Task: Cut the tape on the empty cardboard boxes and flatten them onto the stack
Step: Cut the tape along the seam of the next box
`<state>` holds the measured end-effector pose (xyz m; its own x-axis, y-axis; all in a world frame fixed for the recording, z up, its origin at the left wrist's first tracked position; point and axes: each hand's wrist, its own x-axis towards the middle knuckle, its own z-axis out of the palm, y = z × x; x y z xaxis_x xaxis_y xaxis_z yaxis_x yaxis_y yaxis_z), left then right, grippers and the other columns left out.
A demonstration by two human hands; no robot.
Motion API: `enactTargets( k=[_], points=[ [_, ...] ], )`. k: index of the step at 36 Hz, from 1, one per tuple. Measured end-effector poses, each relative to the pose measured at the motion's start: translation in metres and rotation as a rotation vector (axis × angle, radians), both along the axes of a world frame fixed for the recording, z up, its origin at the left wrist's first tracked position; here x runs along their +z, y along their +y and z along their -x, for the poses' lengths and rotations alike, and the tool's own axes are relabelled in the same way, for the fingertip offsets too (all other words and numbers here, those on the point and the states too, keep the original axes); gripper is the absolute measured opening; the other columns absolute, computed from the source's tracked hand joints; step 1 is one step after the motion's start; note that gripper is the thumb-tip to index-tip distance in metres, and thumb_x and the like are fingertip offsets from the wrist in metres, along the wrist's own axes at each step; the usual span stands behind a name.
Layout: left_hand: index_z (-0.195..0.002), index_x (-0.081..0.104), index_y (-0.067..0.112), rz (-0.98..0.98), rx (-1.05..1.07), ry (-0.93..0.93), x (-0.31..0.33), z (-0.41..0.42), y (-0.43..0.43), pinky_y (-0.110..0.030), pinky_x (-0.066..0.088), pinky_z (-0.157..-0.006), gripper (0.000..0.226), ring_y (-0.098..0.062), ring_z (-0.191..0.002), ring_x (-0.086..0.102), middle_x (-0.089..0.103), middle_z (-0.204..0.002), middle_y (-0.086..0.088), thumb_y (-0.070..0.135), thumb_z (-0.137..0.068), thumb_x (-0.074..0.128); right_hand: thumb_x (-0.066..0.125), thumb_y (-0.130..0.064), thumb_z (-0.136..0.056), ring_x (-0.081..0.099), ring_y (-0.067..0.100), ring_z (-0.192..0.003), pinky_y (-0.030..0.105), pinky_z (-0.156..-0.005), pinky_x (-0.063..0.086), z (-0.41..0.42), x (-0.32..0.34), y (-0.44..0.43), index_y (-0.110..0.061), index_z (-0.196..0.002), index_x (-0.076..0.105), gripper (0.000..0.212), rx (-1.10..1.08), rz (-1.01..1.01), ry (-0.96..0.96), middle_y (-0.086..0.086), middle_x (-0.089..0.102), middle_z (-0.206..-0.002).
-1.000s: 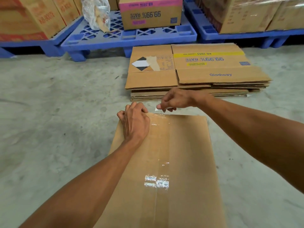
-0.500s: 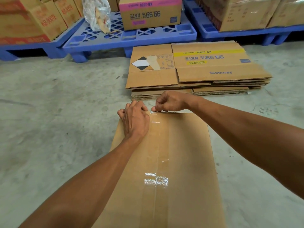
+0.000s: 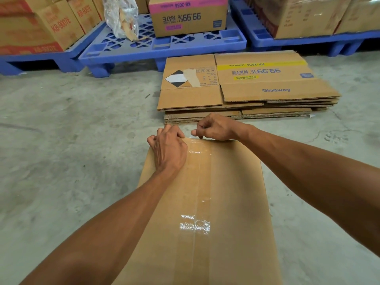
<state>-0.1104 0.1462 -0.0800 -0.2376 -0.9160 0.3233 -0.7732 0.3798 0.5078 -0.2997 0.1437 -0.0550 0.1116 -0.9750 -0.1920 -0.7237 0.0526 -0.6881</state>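
Brown box (image 3: 226, 202), clear tape (image 3: 197, 192) along seam (glossy); flattened stack (image 3: 246, 95) beyond.

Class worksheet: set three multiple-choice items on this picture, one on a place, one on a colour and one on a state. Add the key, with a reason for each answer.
1. Where does the flattened stack lie?
A on a trolley
B on the floor beyond the taped box
C on top of the taped box

2. The band on the carton on the middle pallet is:
A pink
B green
C black

3. The tape on the taped box is:
A peeled right off
B stuck along the seam
C missing

Key:
1 B, it rests on concrete past the box.
2 A, a pink strip crosses its top.
3 B, a glossy strip runs down the seam.
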Motion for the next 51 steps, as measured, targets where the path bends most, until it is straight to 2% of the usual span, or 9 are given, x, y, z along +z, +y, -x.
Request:
enactTargets(
  k=[4, 11, 17, 21, 27, 36, 40, 46, 51],
  points=[
    [-0.086, 0.062, 0.024, 0.0, 0.002, 0.006, 0.0, 0.0, 0.0, -0.036, 0.028, -0.089, 0.028, -0.017, -0.096, 0.052, 0.059, -0.093, 0.007, 0.001, -0.077, 0.049, 0.067, -0.045, -0.093, 0.05, 0.003, -0.065, 0.024, -0.063, 0.036, -0.006, 0.003, -0.001, -0.024, -0.06, 0.063, 0.039, 0.025, -0.022, 0.012, -0.016, 0.054, -0.059],
    [-0.085, 0.061, 0.025, 0.006, -0.001, 0.004, -0.002, 0.0, -0.001, -0.034, 0.025, -0.086, 0.027, -0.017, -0.094, 0.051, 0.057, -0.092, 0.008, 0.002, -0.078, 0.049, 0.065, -0.04, -0.095, 0.053, 0.004, -0.073, 0.026, -0.072, 0.038, -0.006, 0.01, 0.0, -0.021, -0.073, 0.07, 0.03, 0.087, -0.038, 0.015, -0.016, 0.059, -0.067],
    [-0.083, 0.061, 0.026, 0.017, 0.022, 0.0, -0.001, 0.001, 0.0, -0.036, 0.027, -0.087, 0.028, -0.017, -0.094, 0.052, 0.056, -0.09, 0.011, 0.001, -0.08, 0.048, 0.066, -0.035, -0.096, 0.045, 0.007, -0.061, 0.028, -0.07, 0.037, -0.001, 0.009, 0.004, -0.021, -0.06, 0.06, 0.04, 0.085, -0.051, -0.01, -0.014, 0.049, -0.055],
    [-0.082, 0.06, 0.027, 0.02, 0.025, 0.002, -0.001, 0.002, 0.001, -0.036, 0.026, -0.086, 0.028, -0.017, -0.094, 0.052, 0.057, -0.09, 0.01, 0.002, -0.08, 0.048, 0.064, -0.032, -0.098, 0.042, 0.009, -0.062, 0.028, -0.07, 0.036, 0.004, 0.012, 0.011, -0.02, -0.061, 0.058, 0.04, 0.114, -0.065, -0.019, -0.007, 0.046, -0.061],
    [-0.083, 0.062, 0.026, 0.013, 0.027, 0.008, 0.0, 0.002, 0.001, -0.035, 0.025, -0.085, 0.028, -0.016, -0.093, 0.052, 0.057, -0.09, 0.011, 0.002, -0.08, 0.048, 0.061, -0.032, -0.099, 0.045, 0.007, -0.063, 0.023, -0.07, 0.036, 0.017, 0.014, 0.02, -0.019, -0.063, 0.059, 0.038, 0.119, -0.082, -0.018, -0.006, 0.048, -0.063],
    [-0.085, 0.068, 0.023, -0.019, 0.006, 0.001, 0.002, 0.002, 0.003, -0.04, 0.03, -0.089, 0.03, -0.018, -0.095, 0.051, 0.058, -0.092, 0.003, 0.02, -0.095, 0.04, 0.061, -0.035, -0.099, 0.044, 0.002, -0.058, 0.022, -0.066, 0.034, 0.034, 0.013, 0.03, -0.017, -0.064, 0.057, 0.04, 0.115, -0.081, 0.011, -0.007, 0.048, -0.062],
    [-0.09, 0.075, 0.025, -0.052, -0.028, -0.02, 0.0, 0.001, 0.002, -0.04, 0.029, -0.092, 0.03, -0.017, -0.1, 0.049, 0.056, -0.096, 0.003, 0.025, -0.096, 0.045, 0.06, -0.038, -0.099, 0.048, 0.007, -0.064, 0.025, -0.07, 0.037, 0.044, 0.012, 0.036, -0.004, -0.072, 0.059, 0.044, 0.12, -0.078, 0.027, -0.002, 0.051, -0.066],
    [-0.091, 0.075, 0.032, -0.061, -0.051, -0.016, 0.0, -0.001, 0.002, -0.035, 0.022, -0.089, 0.024, -0.012, -0.103, 0.048, 0.058, -0.1, 0.011, 0.026, -0.091, 0.052, 0.062, -0.043, -0.097, 0.049, 0.005, -0.062, 0.028, -0.068, 0.039, 0.054, 0.012, 0.041, -0.01, -0.073, 0.063, 0.041, 0.09, -0.074, 0.091, -0.005, 0.053, -0.065],
    [-0.108, 0.073, 0.034, -0.003, -0.256, -0.122, -0.001, 0.001, 0.007, -0.046, 0.022, -0.11, 0.032, -0.008, -0.108, 0.048, 0.059, -0.107, 0.014, 0.028, -0.094, 0.044, 0.061, -0.049, -0.095, 0.063, 0.018, -0.078, 0.036, -0.077, 0.048, 0.051, 0.017, 0.045, -0.015, -0.078, 0.069, 0.039, 0.052, -0.062, 0.193, 0.004, 0.068, -0.08]
  ],
)
